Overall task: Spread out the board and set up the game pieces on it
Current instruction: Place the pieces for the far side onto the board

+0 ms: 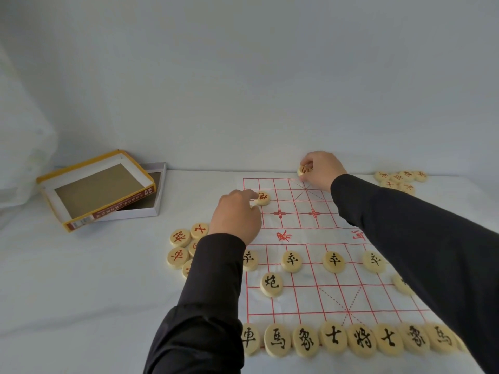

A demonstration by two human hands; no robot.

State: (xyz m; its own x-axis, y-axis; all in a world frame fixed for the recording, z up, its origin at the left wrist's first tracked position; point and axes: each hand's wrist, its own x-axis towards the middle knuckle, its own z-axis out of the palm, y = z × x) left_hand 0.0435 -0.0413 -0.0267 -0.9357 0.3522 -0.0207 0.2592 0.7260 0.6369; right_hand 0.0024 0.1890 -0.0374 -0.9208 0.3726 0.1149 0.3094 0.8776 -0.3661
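A white board (297,230) with a red grid lies spread on the table. Black-lettered round wooden pieces fill its near row (359,340); several more black pieces (291,261) stand further up. My left hand (237,214) pinches a red-lettered piece (263,198) on the far left part of the board. My right hand (322,168) pinches another red-lettered piece (304,170) at the middle of the board's far edge.
Several loose red pieces (179,247) lie left of the board, partly under my left sleeve. More red pieces (401,179) lie at the far right. An open yellow-edged box lid (97,190) rests on its white tray (159,195) at the left.
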